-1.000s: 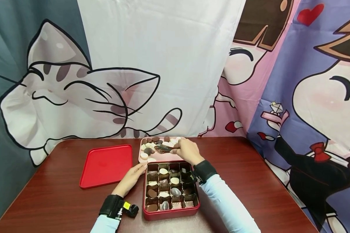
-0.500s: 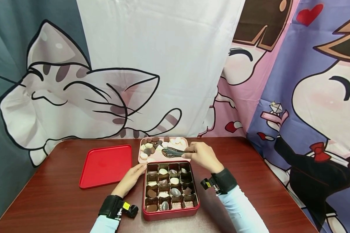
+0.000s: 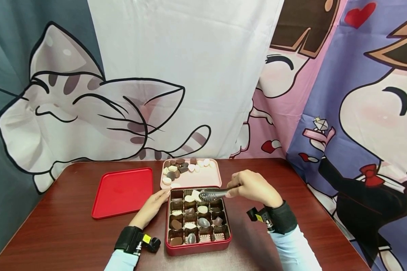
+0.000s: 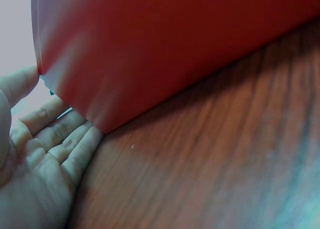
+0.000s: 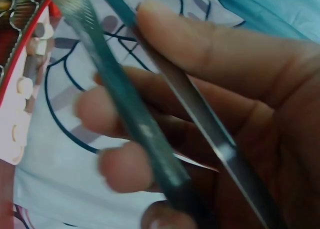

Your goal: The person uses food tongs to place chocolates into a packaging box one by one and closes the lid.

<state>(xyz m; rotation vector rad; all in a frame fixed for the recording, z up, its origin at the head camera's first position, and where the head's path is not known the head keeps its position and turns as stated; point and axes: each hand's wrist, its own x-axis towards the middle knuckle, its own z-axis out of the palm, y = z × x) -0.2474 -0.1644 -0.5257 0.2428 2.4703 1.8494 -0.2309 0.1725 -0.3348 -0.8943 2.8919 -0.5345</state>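
My right hand holds dark metal tongs, thumb and fingers around the two arms in the right wrist view. At the tongs' tips a white chocolate shows over the back row of the red box. Inside the box a brown divided insert bears white, brown and grey chocolates, one per filled compartment; two front right compartments look unfilled. My left hand touches the box's back left corner. In the left wrist view, its fingers lie nearly straight along the red wall, thumb up at the rim.
Behind the box lies a pink tray, its left and back parts bearing brown, white and dark chocolates. A flat red lid rests on the wooden table at the left. A printed cloth hangs behind the table.
The tongs have moved from over the pink tray toward the box, with a white chocolate at their tips. My right hand has come right and nearer; the left hand stays in place.
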